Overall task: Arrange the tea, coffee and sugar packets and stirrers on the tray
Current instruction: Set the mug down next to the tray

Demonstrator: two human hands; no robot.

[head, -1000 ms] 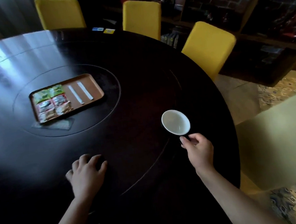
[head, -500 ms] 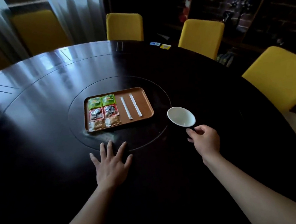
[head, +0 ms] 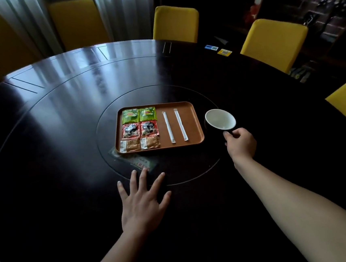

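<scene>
An orange tray (head: 192, 120) lies at the centre of the dark round table (head: 61, 120). On its left side sit two green tea packets (head: 139, 114), two red coffee packets (head: 140, 130) below them, and two brown sugar packets (head: 140, 144) nearest me. Two white wrapped stirrers (head: 174, 125) lie side by side on the tray's right half. My right hand (head: 240, 145) grips the handle of a dark cup with a white inside (head: 220, 119), just right of the tray. My left hand (head: 142, 203) rests flat on the table, fingers spread, in front of the tray.
A flat dark packet with red print (head: 138, 162) lies partly under the tray's near edge. Yellow chairs (head: 175, 24) ring the table. A blue card (head: 211, 47) and a yellow card (head: 224, 52) lie at the far right edge. Curtains hang behind.
The view has swung so the tray is now central. My right hand has carried the cup up beside the tray's right edge. My left hand has opened flat and slid forward toward the tray.
</scene>
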